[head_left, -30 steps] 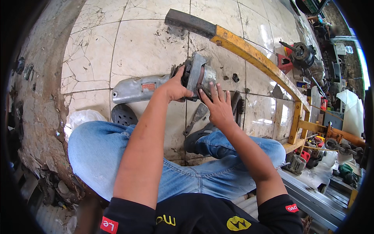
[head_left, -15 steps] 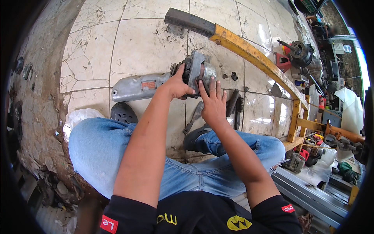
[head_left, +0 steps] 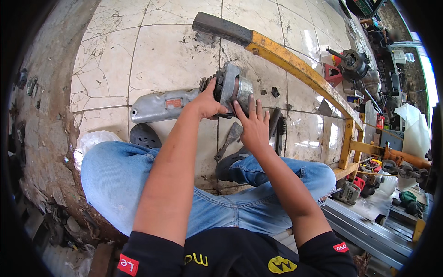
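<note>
A grey cast-metal part (head_left: 229,79) with a silvery cylindrical side (head_left: 244,90) stands on the tiled floor in front of me. My left hand (head_left: 208,102) grips its left side, thumb toward me and fingers at the far side. Against the cylindrical side lies my right hand (head_left: 252,123), its fingers stretched and spread, fingertips at the metal. A long grey cast cover (head_left: 159,105) with an orange label extends leftward behind my left forearm. Below the part, on the floor, is a scraper (head_left: 229,140) with a wide blade. A wire brush (head_left: 280,131) lies beside my right hand.
A yellow metal beam (head_left: 304,64) with a black end arches across the far right. Small dark nut-like pieces (head_left: 275,92) lie past the part. My dark clogs (head_left: 144,135) are near my bent knees. Machine parts (head_left: 354,64) and a red stand (head_left: 332,74) sit farther right.
The right hand's fingers have spread a little more on the cylindrical side. My left hand keeps its grip, and the whole view has shifted slightly.
</note>
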{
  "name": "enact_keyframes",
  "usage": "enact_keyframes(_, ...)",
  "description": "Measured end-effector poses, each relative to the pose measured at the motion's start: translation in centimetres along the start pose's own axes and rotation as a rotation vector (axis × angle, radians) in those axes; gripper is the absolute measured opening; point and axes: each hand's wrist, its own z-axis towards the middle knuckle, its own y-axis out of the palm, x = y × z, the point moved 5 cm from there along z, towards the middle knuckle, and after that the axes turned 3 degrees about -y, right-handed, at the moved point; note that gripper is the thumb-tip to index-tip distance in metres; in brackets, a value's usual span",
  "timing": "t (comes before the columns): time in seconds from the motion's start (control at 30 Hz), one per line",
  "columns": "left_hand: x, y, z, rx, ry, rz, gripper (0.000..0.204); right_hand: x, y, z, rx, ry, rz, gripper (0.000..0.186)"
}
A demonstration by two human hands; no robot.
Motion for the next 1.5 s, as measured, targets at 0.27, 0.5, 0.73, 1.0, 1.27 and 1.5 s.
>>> enact_keyframes(0.27,0.1,0.1,0.0,0.020,-0.014,0.032,0.119,0.3,0.4,-0.5,-0.047,0.011,-0.017,0.085)
enact_keyframes(0.5,0.0,0.2,-0.2,-0.007,-0.022,-0.025,0.119,2.0,-0.3,2.4,0.051,0.115,0.327,0.090)
enact_keyframes(0.73,-0.2,-0.1,-0.3,0.015,-0.026,-0.006,0.120,0.9,-0.1,1.6,-0.030,0.005,0.220,0.086)
enact_keyframes(1.0,0.1,0.5,-0.5,-0.008,-0.034,-0.027,0.116,0.9,-1.0,2.9,0.025,0.049,0.192,0.079)
enact_keyframes(1.27,0.0,0.6,-0.7,-0.031,-0.049,-0.002,0.114,4.9,0.9,2.2,0.236,0.127,0.488,0.070)
enact_keyframes(1.5,-0.2,0.5,-1.1,0.012,-0.054,0.115,0.123,4.3,0.2,1.3,0.232,0.287,0.604,0.065)
